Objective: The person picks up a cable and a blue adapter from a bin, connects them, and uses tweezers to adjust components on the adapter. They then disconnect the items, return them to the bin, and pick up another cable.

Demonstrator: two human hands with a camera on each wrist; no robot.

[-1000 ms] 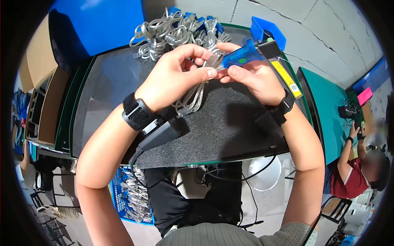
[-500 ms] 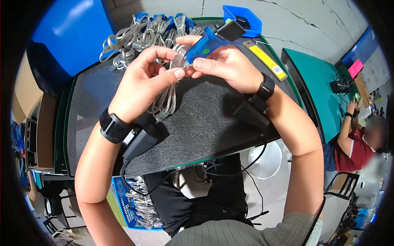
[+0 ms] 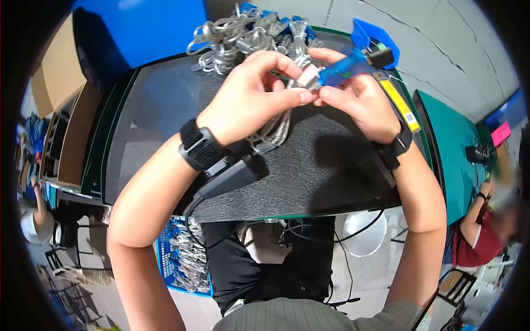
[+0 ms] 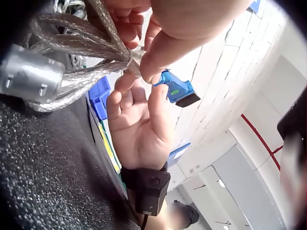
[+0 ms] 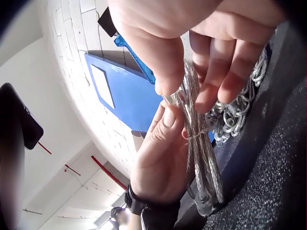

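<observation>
Both hands meet over the dark mat (image 3: 292, 182) around one bundled, clear-sheathed braided cable (image 5: 199, 148). My left hand (image 3: 243, 94) pinches the cable between thumb and fingers, beside a silver plug (image 3: 308, 76). My right hand (image 3: 364, 105) holds the translucent blue connector (image 3: 339, 69), which carries a green dot and has a black cap (image 3: 381, 57) on its far end. Thumb tips of the two hands come close together at the cable. A thin tie circles the loops, and a clear-covered cylinder (image 4: 31, 74) hangs on the cable near the mat.
More bundled cables (image 3: 254, 36) lie at the back of the table. A blue bin (image 3: 361, 33) and a yellow-labelled bar (image 3: 398, 102) are back right. Cardboard box (image 3: 72, 138) at left; basket (image 3: 161, 259) of cables and white bucket (image 3: 364, 237) below. Another person (image 3: 483, 243) works at right.
The head view swung left and back, shifting the whole scene. Both hands keep hold of the cable and blue connector; the silver plug now shows more plainly between them.
</observation>
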